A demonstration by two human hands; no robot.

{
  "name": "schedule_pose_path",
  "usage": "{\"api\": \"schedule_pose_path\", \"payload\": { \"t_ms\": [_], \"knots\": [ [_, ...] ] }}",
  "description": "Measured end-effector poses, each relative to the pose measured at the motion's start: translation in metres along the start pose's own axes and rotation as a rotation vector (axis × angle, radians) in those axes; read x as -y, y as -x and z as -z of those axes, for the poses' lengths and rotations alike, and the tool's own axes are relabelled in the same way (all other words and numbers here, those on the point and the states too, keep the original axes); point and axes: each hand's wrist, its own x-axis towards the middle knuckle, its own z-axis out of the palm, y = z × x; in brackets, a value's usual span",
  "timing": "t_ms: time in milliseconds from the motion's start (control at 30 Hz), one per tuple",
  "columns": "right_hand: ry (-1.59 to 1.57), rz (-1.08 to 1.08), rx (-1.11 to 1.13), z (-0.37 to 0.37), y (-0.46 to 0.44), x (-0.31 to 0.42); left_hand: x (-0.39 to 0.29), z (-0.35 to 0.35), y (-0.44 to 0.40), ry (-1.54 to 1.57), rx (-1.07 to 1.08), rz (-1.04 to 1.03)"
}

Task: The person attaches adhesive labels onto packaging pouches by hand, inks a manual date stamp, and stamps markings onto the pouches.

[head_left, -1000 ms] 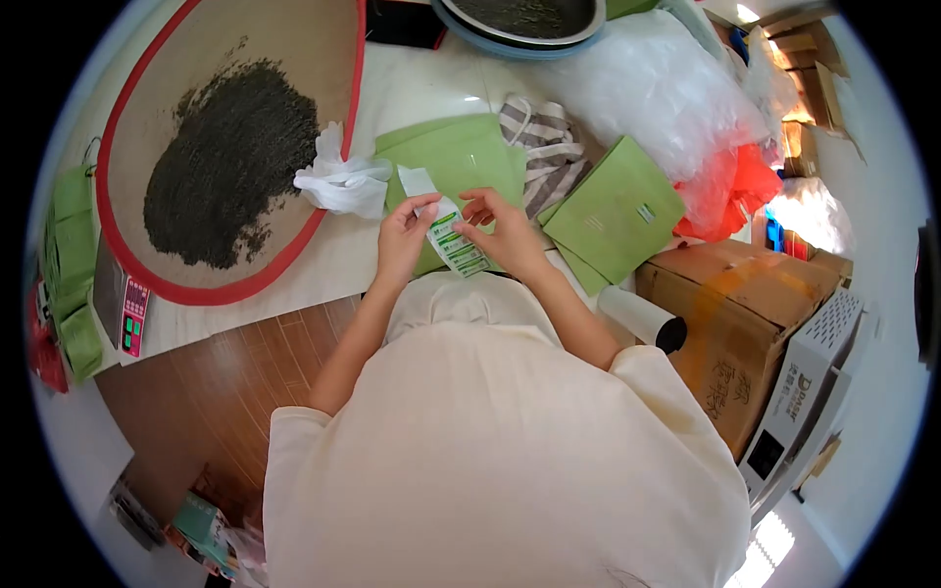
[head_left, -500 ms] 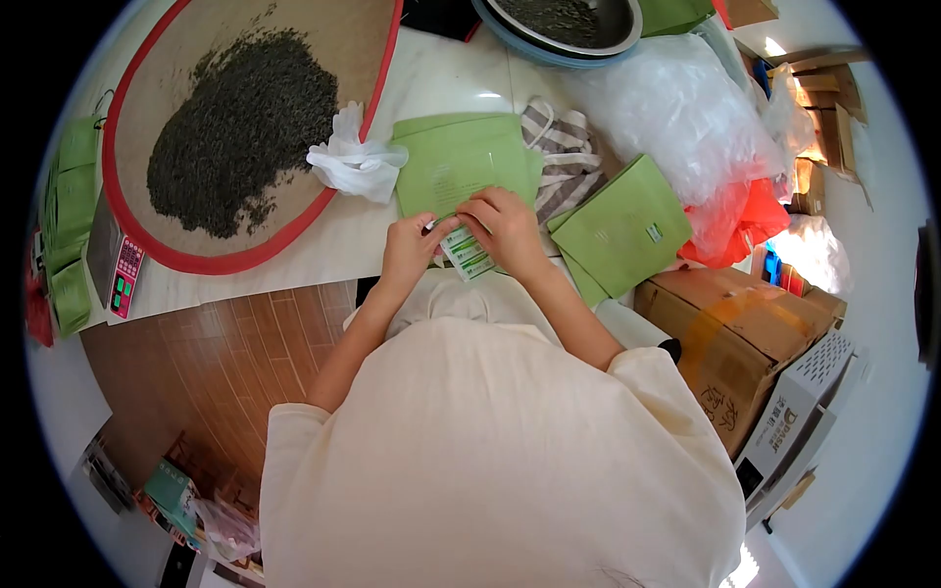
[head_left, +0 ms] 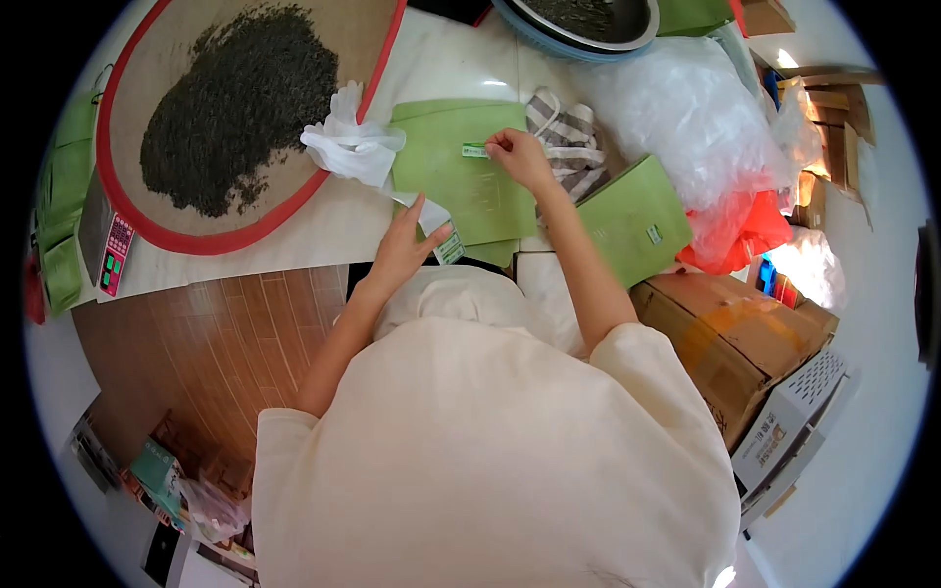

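Observation:
My right hand [head_left: 521, 159] pinches the end of a small green-and-white sticker [head_left: 473, 150] over the pile of flat green pouches [head_left: 461, 201]. Whether the sticker touches the top pouch I cannot tell. Close to the table's front edge, my left hand [head_left: 402, 251] grips a strip of sticker sheet [head_left: 449, 247], its pale backing curling up beside the thumb. A crumpled white glove [head_left: 355, 147] lies left of the pouches. To the right sits a second stack of green pouches [head_left: 639, 223], the top one bearing a small label.
A red-rimmed round tray [head_left: 196, 243] holds a heap of dark tea-like leaves [head_left: 240, 108]. A metal bowl [head_left: 642, 29] stands at the back. Striped cloth [head_left: 569, 142], clear plastic bags [head_left: 676, 98] and a cardboard box [head_left: 720, 333] are to the right; a scale [head_left: 116, 255] is left.
My hands have moved apart. The right hand has gone up and forward with a sticker separated from the sheet; the left has dropped slightly lower, keeping the sheet.

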Motion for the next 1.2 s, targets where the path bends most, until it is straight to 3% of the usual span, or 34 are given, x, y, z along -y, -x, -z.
{"api": "schedule_pose_path", "payload": {
  "t_ms": [200,800,900,967,1200],
  "knots": [
    [0.189,0.009,0.19,-0.005,-0.022,-0.011,0.021,-0.009,0.006,-0.018,0.054,0.052],
    [0.218,-0.02,0.166,-0.009,-0.027,-0.022,0.014,-0.003,0.006,-0.012,0.09,0.098],
    [0.178,-0.014,0.151,-0.006,-0.029,-0.029,0.018,-0.005,0.005,-0.026,0.09,0.077],
    [-0.057,-0.138,0.195,-0.001,-0.034,-0.039,0.022,-0.008,0.004,-0.042,0.083,0.057],
    [0.104,-0.083,0.267,0.001,-0.032,-0.023,0.022,-0.008,0.003,-0.042,0.087,0.056]
  ]
}}
